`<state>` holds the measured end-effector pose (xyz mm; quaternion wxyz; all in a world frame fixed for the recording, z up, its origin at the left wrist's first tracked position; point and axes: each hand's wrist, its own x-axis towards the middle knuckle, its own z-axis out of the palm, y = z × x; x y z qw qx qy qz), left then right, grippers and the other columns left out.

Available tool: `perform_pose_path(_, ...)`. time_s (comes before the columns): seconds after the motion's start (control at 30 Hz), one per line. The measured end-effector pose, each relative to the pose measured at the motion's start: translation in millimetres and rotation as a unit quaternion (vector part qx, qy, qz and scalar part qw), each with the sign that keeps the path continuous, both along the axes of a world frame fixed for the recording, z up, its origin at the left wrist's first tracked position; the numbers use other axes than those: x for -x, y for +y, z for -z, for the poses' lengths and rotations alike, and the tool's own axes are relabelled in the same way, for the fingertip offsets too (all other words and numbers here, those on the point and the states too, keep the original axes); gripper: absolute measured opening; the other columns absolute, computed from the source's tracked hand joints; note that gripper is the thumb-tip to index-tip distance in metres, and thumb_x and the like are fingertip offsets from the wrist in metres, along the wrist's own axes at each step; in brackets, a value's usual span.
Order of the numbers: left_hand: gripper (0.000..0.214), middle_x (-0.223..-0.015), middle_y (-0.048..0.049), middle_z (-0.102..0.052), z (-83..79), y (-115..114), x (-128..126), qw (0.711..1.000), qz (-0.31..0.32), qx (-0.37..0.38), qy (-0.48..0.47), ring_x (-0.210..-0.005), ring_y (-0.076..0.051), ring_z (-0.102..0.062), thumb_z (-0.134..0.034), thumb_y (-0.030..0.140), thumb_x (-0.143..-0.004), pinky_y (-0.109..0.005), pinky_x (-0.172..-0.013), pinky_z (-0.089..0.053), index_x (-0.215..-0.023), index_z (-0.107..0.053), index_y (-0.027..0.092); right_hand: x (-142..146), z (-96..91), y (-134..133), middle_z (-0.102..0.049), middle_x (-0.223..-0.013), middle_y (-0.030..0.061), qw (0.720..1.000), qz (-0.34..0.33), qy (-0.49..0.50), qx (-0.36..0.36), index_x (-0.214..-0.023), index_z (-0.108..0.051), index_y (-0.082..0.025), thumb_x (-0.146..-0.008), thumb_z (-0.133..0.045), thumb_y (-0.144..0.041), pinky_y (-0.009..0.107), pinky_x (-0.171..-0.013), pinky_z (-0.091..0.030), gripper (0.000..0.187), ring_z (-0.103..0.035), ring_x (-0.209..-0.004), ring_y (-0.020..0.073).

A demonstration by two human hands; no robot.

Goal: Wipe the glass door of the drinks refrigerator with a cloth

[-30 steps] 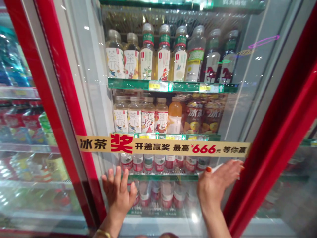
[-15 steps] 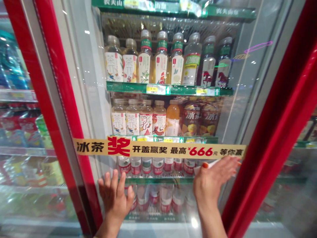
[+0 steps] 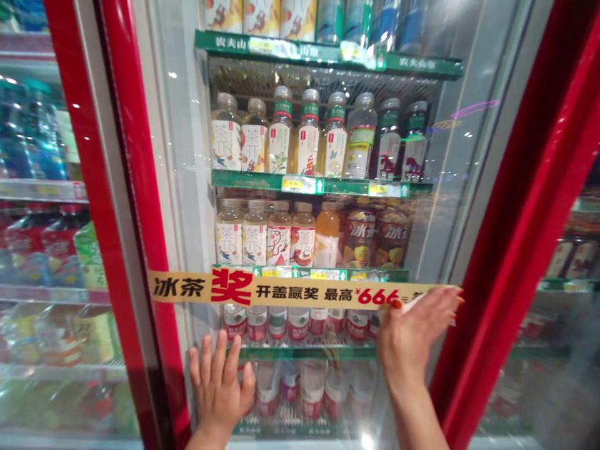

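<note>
Across the glass door (image 3: 187,237) of a drinks cooler runs a yellow sticker strip (image 3: 290,295) with black and red Chinese characters and "666". My right hand (image 3: 412,331) lies over the strip's right end, fingers stretched toward the right and covering the last characters. A bit of white cloth (image 3: 415,301) shows between its thumb and fingers, pressed against the strip; most of it is hidden. Below the strip's left part, my left hand (image 3: 219,378) rests on the glass with its fingers spread, holding nothing.
Bottled drinks (image 3: 309,134) stand on green-edged shelves (image 3: 253,179) behind the glass. A red door frame (image 3: 525,250) slopes along the right, another red frame (image 3: 135,187) along the left. More drinks (image 3: 32,244) fill the cooler at the left.
My right hand has slid with the white cloth over the strip's end, covering more characters. The left hand stays spread on the glass. The view has tilted upward, showing a higher shelf.
</note>
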<state>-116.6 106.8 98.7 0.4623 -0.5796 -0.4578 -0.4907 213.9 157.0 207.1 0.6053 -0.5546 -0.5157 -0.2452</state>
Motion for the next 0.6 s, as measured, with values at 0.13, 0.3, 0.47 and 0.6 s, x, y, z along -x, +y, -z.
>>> perform_pose_path(0.13,0.084,-0.184,-0.0075,-0.023,0.2,-1.1,3.1,1.000,0.002,0.010,0.005,-0.173,-0.030,-0.017,-0.066,0.027,-0.098,-0.055,-0.144,-0.010,-0.173,-0.029,0.022,85.8,10.5,-21.8,0.005,-0.186,0.0184,0.973,-0.050,-0.223,-0.041,-0.176,-0.002,-0.006,-0.110,-0.041,-0.059,0.065,-0.140,-0.010,0.093,0.002,-0.174,0.0358)
perform_pose_path(0.3,0.080,-0.183,-0.0036,-0.024,-3.6,-3.0,-5.7,0.999,0.024,0.008,-0.031,-0.173,-0.028,-0.018,-0.064,0.026,-0.100,-0.056,-0.144,-0.011,-0.173,-0.029,0.027,67.9,15.7,-21.6,0.003,-0.186,0.0145,0.951,-0.022,-0.306,-0.050,-0.176,-0.006,-0.007,-0.110,-0.045,-0.057,0.055,-0.142,-0.007,0.092,0.002,-0.174,0.0315)
perform_pose_path(0.47,0.079,-0.184,-0.0024,-0.023,-8.1,-3.3,-8.5,1.000,0.025,-0.004,-0.018,-0.173,-0.027,-0.018,-0.063,0.027,-0.101,-0.053,-0.144,-0.010,-0.173,-0.030,0.024,-8.6,-3.1,1.2,0.008,-0.185,0.0214,0.996,0.021,-0.085,-0.001,-0.176,0.010,-0.014,-0.113,-0.031,-0.052,0.083,-0.129,-0.022,0.084,0.000,-0.172,0.0468)
perform_pose_path(0.6,0.080,-0.184,-0.0029,-0.022,-9.7,-3.8,-6.8,1.000,0.020,-0.003,-0.011,-0.173,-0.027,-0.017,-0.062,0.027,-0.101,-0.053,-0.144,-0.010,-0.173,-0.028,0.024,20.4,-1.9,-1.6,0.007,-0.186,0.0212,0.996,0.019,-0.089,-0.007,-0.176,0.008,-0.012,-0.113,-0.032,-0.052,0.083,-0.129,-0.022,0.085,-0.002,-0.172,0.0465)
